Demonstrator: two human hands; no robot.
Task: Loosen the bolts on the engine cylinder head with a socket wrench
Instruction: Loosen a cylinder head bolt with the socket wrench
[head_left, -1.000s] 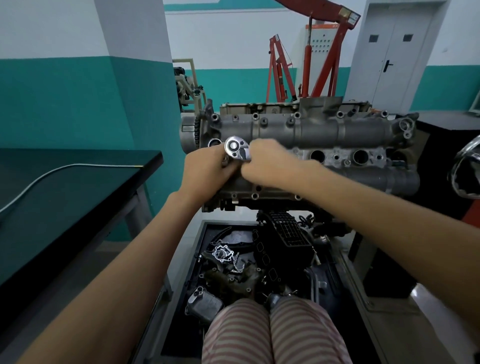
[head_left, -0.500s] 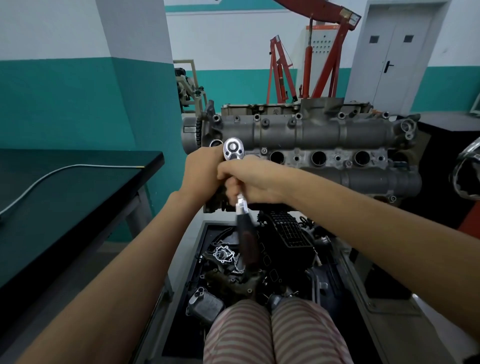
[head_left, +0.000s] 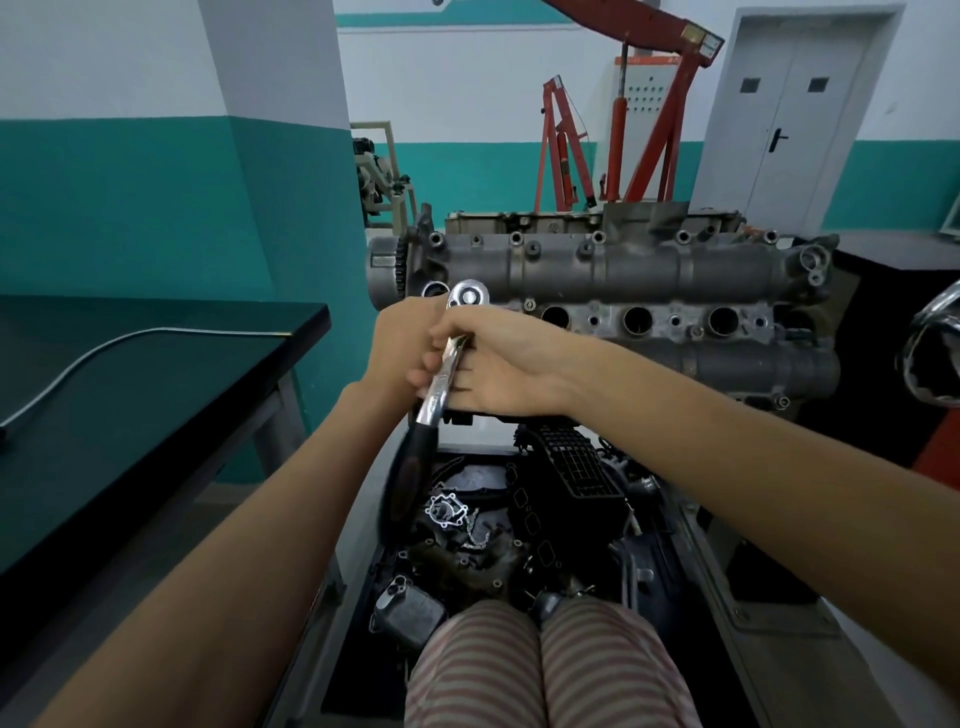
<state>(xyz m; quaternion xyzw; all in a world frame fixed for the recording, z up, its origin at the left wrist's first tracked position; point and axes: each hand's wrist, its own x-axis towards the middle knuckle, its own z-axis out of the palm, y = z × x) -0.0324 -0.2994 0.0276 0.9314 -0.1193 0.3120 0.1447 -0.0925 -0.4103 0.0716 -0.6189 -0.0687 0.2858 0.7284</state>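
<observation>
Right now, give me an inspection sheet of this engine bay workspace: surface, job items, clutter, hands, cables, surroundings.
Surface: black bench at the left, bare but for a cable.
Job's things: cylinder head on its stand, bolts along its top edge; ratchet with its head at the left end of the cylinder head and its black handle hanging down toward the person.
Clutter: tray under the engine holds loose parts, a gasket and a black grille.
Hands: left hand is beside the ratchet head, its grip hidden; right hand pinches the chrome shank.
Cables: grey cable across the bench.
Surroundings: red hoist, grey door, teal-and-white walls.
</observation>
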